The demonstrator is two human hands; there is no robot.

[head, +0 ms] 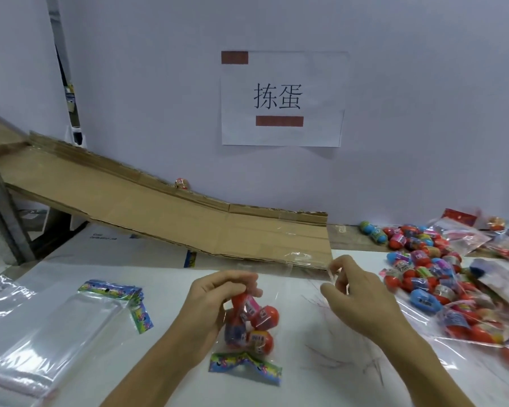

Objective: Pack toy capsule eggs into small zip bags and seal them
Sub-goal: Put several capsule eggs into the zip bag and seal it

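Observation:
My left hand (215, 301) grips a small clear zip bag (249, 327) that holds several red capsule eggs, its colourful header strip (244, 366) hanging at the bottom. The bag is held just above the white table. My right hand (356, 295) is level with it on the right, thumb and fingers pinched on a thin clear strip (334, 273) at the bag's upper flap. A heap of loose capsule eggs (423, 274), red, blue and pink, lies to the right of my right hand.
A stack of empty zip bags (71, 327) with colourful headers lies at the left. A cardboard ramp (165, 210) slopes down along the wall behind my hands, with one egg (182, 183) on it. Filled bags (465, 236) sit at the far right. A paper sign (282, 98) hangs on the wall.

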